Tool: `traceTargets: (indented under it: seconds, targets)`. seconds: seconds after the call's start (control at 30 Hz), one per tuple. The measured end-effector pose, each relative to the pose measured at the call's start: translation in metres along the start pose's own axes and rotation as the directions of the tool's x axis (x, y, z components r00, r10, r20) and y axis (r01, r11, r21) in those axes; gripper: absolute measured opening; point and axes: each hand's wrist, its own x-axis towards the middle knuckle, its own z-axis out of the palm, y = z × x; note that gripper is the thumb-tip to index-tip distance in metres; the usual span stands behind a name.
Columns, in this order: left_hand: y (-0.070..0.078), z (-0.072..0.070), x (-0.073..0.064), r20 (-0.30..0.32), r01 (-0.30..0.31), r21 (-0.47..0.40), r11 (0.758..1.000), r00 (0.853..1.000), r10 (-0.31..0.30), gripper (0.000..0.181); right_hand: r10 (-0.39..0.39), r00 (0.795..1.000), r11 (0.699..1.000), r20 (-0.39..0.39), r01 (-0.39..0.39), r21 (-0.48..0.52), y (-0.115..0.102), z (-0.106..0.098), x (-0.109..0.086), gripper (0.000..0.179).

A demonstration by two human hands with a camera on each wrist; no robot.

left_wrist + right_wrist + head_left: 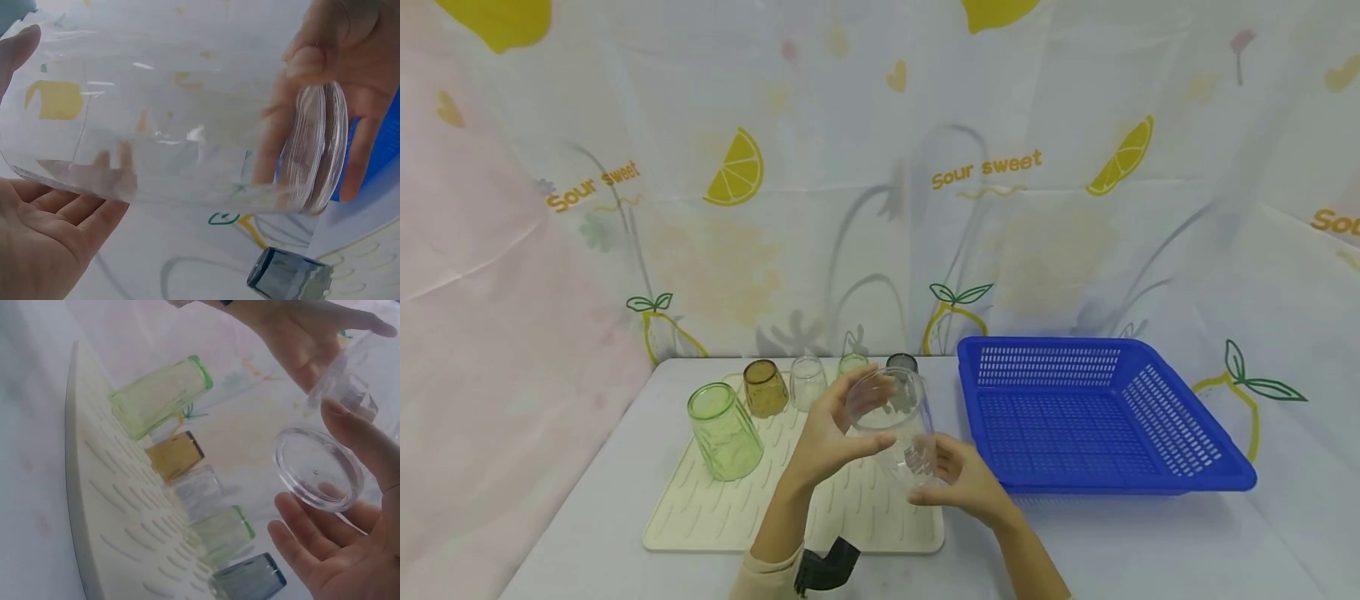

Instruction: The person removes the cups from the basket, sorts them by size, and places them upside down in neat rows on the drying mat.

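A large clear drinking glass (pixel 891 425) is held in the air above the front part of the drying mat, tilted, its mouth up and toward the left. My left hand (pixel 827 433) holds it near the rim, thumb in front and fingers behind. At the lower end, my right hand (pixel 970 487) grips the thick base (pixel 319 469) between thumb and fingers. The left wrist view shows the glass (pixel 187 119) lying across the frame between both hands. Behind and left of it, a green ribbed glass (pixel 726 433) stands upside down on the cream drying mat (pixel 700 517).
Along the mat's back edge stand a small amber glass (pixel 765 390), a small clear glass (pixel 808 385), a small green glass (pixel 853 363) and a dark grey glass (pixel 902 363). A blue plastic basket (pixel 1105 483) sits on the right of the white table.
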Motion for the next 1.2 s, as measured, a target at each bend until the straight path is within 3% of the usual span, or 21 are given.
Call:
traceTargets:
  seconds: [0.17,0.33,0.6,0.9,1.1,1.2]
  targets:
    - [0.002,-0.013,-0.009,0.014,0.029,0.006,1.000,0.999,-0.030,0.067,-0.024,0.999,0.999,-0.045,0.026,0.040,-0.005,-0.004,-0.006,0.065]
    - [0.004,-0.023,-0.019,-0.012,0.099,0.025,0.995,0.995,-0.098,0.073,-0.068,0.987,0.986,-0.145,0.089,0.141,-0.015,-0.014,-0.010,0.068]
    - [0.001,-0.024,-0.032,0.002,0.277,0.049,0.960,0.961,-0.277,0.087,-0.109,0.949,0.986,-0.295,0.140,0.086,-0.035,-0.031,-0.010,0.062]
    - [-0.007,-0.017,-0.038,0.052,0.399,0.080,0.913,0.913,-0.404,0.094,-0.254,0.930,0.946,-0.267,0.296,0.130,-0.056,-0.040,0.002,0.049]
    - [-0.013,-0.011,-0.037,0.097,0.351,0.013,0.936,0.932,-0.350,0.073,-0.262,0.933,0.943,-0.246,0.302,0.143,-0.066,-0.041,0.011,0.045]
    - [-0.016,-0.008,-0.038,0.094,0.377,0.016,0.926,0.921,-0.377,0.073,-0.261,0.940,0.943,-0.222,0.297,0.149,-0.069,-0.040,0.015,0.045]
